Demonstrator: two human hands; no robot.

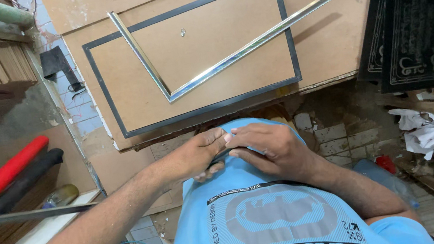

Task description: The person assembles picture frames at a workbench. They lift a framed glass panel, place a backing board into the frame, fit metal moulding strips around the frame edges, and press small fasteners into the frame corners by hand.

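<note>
At the far left lie a red roll (1, 176) and a black roll (17, 190), side by side, both slanting up to the right. Next to them a thin dark bar (26, 216) runs flat across, from the left edge toward the middle. The left hand (204, 153) and the right hand (268, 146) meet in the middle, low in the view, just above the person's blue shirt (275, 215). The fingertips of both hands are pressed close together and pinch a small dark thing (220, 157) between them. It is mostly hidden, so its shape and which way it points cannot be told. Above the hands, on a big brown board (330, 38), lies a flat brown panel with a dark frame (288, 27) around it, its long side running left to right. A small metal hook (183, 31) sits near its top middle. On the panel rests a shiny silver strip (231, 60) bent like a letter V. Its corner points down toward the hands. The short arm goes up to the left, and the long arm goes up to the right, past the frame's edge. The floor below is made of small worn tiles (344, 138). To the right lie crumpled white paper (427, 129) and, higher up, black mats with pale patterns (422, 14).
</note>
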